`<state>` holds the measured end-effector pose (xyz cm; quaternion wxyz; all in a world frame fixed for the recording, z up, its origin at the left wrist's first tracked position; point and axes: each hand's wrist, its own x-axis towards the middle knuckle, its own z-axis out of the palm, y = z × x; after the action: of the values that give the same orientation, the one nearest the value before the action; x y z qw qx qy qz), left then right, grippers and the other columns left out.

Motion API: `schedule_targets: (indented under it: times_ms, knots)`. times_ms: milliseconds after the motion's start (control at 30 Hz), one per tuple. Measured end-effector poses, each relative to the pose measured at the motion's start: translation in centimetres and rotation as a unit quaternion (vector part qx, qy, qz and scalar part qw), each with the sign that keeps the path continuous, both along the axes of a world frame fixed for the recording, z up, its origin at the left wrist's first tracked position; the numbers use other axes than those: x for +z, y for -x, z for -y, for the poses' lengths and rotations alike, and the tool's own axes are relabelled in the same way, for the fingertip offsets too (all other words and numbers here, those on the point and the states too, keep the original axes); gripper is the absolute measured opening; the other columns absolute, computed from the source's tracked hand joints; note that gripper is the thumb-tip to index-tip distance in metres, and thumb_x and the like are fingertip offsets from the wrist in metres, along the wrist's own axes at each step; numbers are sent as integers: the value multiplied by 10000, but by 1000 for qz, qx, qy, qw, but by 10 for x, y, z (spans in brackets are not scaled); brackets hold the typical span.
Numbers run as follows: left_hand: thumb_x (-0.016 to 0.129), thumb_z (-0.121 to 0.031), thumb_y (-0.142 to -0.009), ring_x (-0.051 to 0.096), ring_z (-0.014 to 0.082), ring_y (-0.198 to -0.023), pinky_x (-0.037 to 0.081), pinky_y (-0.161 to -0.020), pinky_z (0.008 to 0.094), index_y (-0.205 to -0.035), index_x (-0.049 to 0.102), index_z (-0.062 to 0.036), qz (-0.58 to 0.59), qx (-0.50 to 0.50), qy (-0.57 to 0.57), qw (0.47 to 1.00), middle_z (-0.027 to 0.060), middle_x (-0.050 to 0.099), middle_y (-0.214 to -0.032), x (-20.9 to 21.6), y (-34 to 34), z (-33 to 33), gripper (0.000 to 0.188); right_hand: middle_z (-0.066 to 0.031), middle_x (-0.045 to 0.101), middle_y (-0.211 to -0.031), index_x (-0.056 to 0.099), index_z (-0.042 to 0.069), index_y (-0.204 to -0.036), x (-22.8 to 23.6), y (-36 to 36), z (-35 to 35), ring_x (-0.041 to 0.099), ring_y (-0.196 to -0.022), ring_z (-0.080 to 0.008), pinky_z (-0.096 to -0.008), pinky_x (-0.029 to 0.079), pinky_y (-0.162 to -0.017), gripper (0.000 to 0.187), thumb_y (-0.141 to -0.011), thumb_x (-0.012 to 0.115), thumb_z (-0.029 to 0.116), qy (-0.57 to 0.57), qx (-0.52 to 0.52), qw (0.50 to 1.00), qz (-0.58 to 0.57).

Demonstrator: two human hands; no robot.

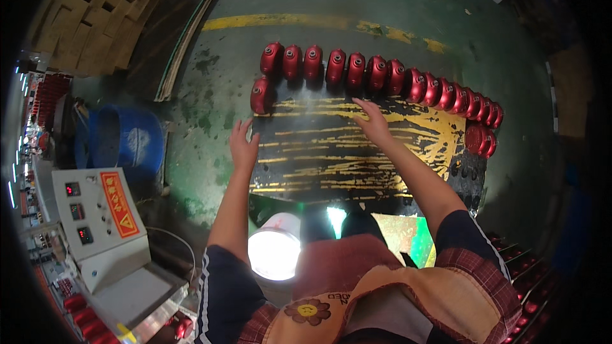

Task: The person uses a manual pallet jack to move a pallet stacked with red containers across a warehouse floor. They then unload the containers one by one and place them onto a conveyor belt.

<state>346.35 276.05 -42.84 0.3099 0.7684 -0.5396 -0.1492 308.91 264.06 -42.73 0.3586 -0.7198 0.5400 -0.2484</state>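
A row of glossy red rounded metal bodies (313, 62), several of them with a small round fitting on top, stands along the far edge of a black board streaked with yellow (306, 153). One more red body (259, 97) sits at the board's far left corner. My left hand (243, 145) hangs just nearer than that one, fingers apart and holding nothing. Over the far middle of the board, my right hand (373, 121) reaches toward the row with its fingers spread and nothing in them. Neither hand visibly touches a red body.
To my left stand a control box (99, 213) with small red displays and a blue drum (131, 140). Stacked brown cartons (95, 16) and a leaning dark panel (172, 38) lie beyond. A bright white round object (275, 251) is close by my legs.
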Motion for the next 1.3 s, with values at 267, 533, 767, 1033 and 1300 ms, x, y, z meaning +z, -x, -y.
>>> schedule_targets:
  times_ms: [267,533,767,1033,1300]
  knots:
    - [771,-141,-711,411,437,-1291,365,-1075,491,-1334,569,-285,77,-13,-54,996,262,387,-1446,-107,-5,133,670,-377,273,-1455,440,237,-1425,-107,-122,153,398,-1250,-576,-565,382,-1044,640,-839,682,323,10,-153,973,-171]
    - [746,-63,-702,542,375,-1058,476,-926,436,-1134,677,-286,1,51,60,997,171,494,-1284,-112,-19,119,491,-291,330,-1414,396,367,-1438,-146,-129,175,450,-1243,-473,-493,407,-1038,703,-836,720,200,54,-190,958,-206]
    - [725,-117,-770,422,383,-1292,378,-1089,413,-1308,593,-298,-196,48,25,979,174,426,-1399,-87,-17,-39,583,-261,422,-1361,382,252,-1484,-134,-103,102,423,-1250,-441,-463,318,-1089,848,-731,642,-41,133,-73,985,-85]
    - [755,-85,-805,429,265,-1316,355,-1116,384,-1379,544,-122,-269,225,-19,936,119,486,-1372,56,61,-304,612,-106,434,-1474,405,94,-1482,-41,-38,-54,418,-1342,-283,-354,295,-1144,1031,-505,567,-190,-269,16,921,282]
    - [718,-60,-821,524,274,-1258,384,-1108,425,-1464,396,-65,-521,395,407,638,123,547,-1369,195,180,-448,720,-125,422,-1450,295,84,-1509,80,-103,-201,429,-1330,-317,-426,384,-1117,924,-633,562,-46,-583,209,666,416]
